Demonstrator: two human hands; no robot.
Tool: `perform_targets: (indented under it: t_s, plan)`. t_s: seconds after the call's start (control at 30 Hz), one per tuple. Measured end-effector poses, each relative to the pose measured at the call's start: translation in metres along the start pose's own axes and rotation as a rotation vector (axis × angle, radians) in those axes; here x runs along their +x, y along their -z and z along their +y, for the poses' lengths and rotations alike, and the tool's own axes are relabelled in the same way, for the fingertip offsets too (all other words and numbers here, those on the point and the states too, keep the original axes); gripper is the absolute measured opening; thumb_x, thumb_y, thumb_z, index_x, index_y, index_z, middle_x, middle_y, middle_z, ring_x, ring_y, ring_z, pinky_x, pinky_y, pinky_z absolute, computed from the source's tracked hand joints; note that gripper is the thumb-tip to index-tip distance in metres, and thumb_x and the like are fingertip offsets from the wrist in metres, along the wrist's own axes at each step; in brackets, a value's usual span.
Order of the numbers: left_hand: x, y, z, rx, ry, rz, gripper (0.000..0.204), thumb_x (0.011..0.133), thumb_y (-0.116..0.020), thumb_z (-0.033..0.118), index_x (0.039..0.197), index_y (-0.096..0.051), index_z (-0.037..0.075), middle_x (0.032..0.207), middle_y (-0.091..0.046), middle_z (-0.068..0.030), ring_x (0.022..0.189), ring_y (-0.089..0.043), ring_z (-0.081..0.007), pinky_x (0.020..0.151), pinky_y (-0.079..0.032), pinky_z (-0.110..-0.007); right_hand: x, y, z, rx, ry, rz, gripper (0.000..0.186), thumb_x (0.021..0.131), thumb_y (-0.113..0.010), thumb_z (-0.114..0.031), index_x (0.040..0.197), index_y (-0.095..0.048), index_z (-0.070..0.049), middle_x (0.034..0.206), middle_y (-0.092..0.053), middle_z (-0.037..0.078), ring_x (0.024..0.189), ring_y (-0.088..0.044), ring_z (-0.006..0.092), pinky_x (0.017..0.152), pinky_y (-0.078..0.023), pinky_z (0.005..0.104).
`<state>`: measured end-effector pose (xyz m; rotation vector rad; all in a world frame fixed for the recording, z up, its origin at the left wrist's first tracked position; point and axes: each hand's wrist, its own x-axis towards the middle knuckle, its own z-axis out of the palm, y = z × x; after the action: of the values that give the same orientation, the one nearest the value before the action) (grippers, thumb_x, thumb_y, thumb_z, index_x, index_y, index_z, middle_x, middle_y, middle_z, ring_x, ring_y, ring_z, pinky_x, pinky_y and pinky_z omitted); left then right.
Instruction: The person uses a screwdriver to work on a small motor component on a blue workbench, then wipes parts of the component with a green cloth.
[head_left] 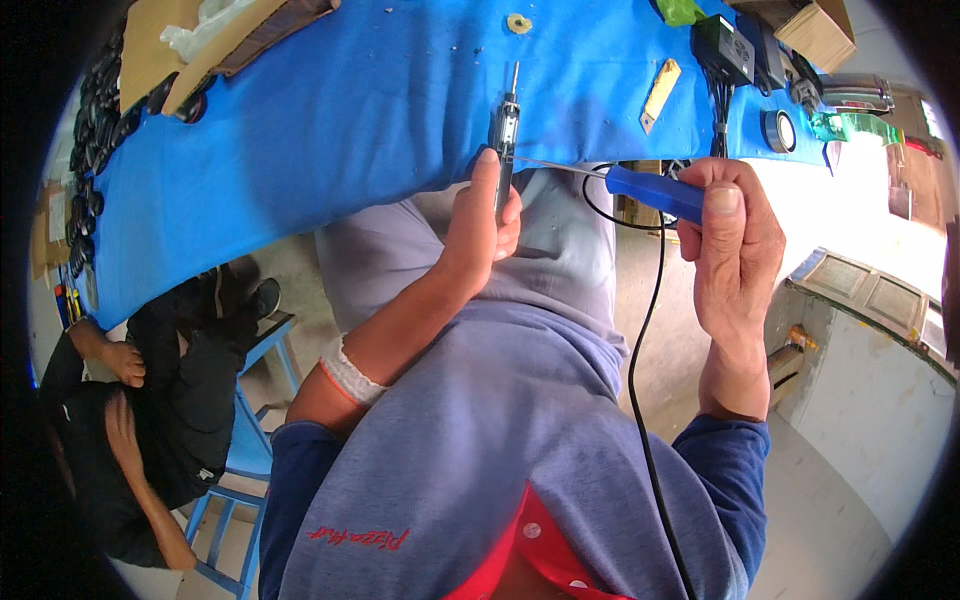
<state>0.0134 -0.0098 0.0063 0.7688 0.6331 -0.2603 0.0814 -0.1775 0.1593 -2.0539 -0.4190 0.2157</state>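
My left hand grips a slim dark cylindrical device with exposed metal parts and a thin rod at its top, held upright at the edge of the blue cloth. My right hand holds a screwdriver by its blue handle. The thin shaft points left to the side of the device, near my left thumb; whether the tip touches it, I cannot tell. A black cable hangs beside my right hand and runs down over my shirt.
The blue-covered table carries cardboard, dark round pieces, a small brass ring, a wooden strip, a black boxy unit and a round metal ring. A person in black sits at lower left by a blue chair.
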Motion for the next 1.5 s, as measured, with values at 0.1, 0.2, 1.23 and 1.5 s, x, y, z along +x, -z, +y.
perform_targets:
  t_s: [0.1, 0.2, 1.23, 1.5]
  plan:
    - [0.003, 0.000, 0.002, 0.089, -0.021, 0.033, 0.055, 0.088, -0.035, 0.060, 0.057, -0.035, 0.014, 0.043, -0.029, 0.0041, 0.033, -0.025, -0.0055, 0.033, -0.019, -0.021, 0.004, 0.000, 0.003, -0.180, 0.131, 0.021, 0.027, 0.092, -0.050, -0.028, 0.088, -0.058, -0.003, 0.078, -0.057, 0.002, 0.058, -0.043, 0.0049, 0.052, -0.034, 0.0185]
    - [0.006, 0.001, 0.001, 0.123, -0.062, 0.045, 0.055, 0.089, -0.035, 0.059, 0.057, -0.035, 0.014, 0.042, -0.030, 0.0039, 0.033, -0.026, -0.0051, 0.032, -0.019, -0.021, 0.007, -0.003, 0.004, -0.201, 0.246, 0.014, 0.020, 0.090, -0.055, -0.022, 0.089, -0.059, -0.002, 0.079, -0.058, 0.003, 0.063, -0.046, 0.0064, 0.057, -0.037, 0.0197]
    - [0.020, -0.011, -0.022, 0.177, -0.402, 0.124, 0.059, 0.091, -0.041, 0.051, 0.049, -0.043, 0.009, 0.041, -0.039, -0.0023, 0.037, -0.040, -0.0157, 0.038, -0.030, -0.034, -0.003, -0.004, 0.017, -0.233, 0.075, 0.145, 0.040, 0.097, -0.033, -0.038, 0.100, -0.056, -0.005, 0.081, -0.048, -0.002, 0.059, -0.031, 0.0029, 0.050, -0.022, 0.0176]
    - [0.009, -0.007, -0.013, 0.603, -0.441, 0.267, 0.060, 0.093, -0.038, 0.046, 0.057, -0.049, -0.001, 0.050, -0.047, -0.0181, 0.048, -0.049, -0.0266, 0.052, -0.038, -0.041, 0.001, 0.003, 0.011, -0.288, 0.059, 0.040, 0.033, 0.097, -0.036, -0.033, 0.099, -0.053, -0.005, 0.085, -0.047, -0.002, 0.063, -0.031, 0.0032, 0.053, -0.023, 0.0179]
